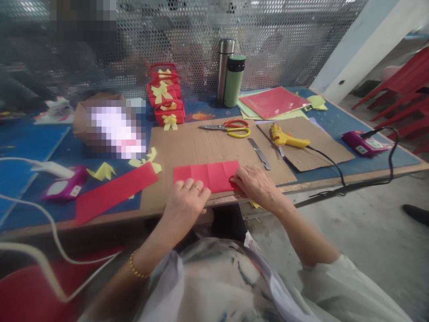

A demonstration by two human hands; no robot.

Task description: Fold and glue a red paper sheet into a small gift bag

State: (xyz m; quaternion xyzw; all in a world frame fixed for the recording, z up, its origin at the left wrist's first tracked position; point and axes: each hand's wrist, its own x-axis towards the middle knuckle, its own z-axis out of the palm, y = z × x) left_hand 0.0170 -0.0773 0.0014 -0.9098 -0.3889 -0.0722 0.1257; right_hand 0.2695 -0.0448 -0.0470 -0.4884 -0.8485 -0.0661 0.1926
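A red paper strip (pixel 216 172) with several upright creases lies on a brown cardboard sheet (pixel 187 145) at the table's front edge. My left hand (pixel 187 199) has its fingers curled over the strip's lower left edge, a ring on one of them. At the right end, my right hand (pixel 256 184) pinches the paper between thumb and fingers; its fingertips are partly hidden. Another red strip (pixel 115 193) lies flat to the left, apart from my hands. Beyond my right hand rest a grey knife (pixel 259 154) and scissors (pixel 234 128) with red and yellow handles.
A yellow glue gun (pixel 290 140) lies on a smaller cardboard piece (pixel 321 150), its cord running to a purple power block (pixel 363 144). Red paper baskets (pixel 169 112) with yellow bows, a green bottle (pixel 233 82) and red sheets (pixel 276 102) stand or lie farther back.
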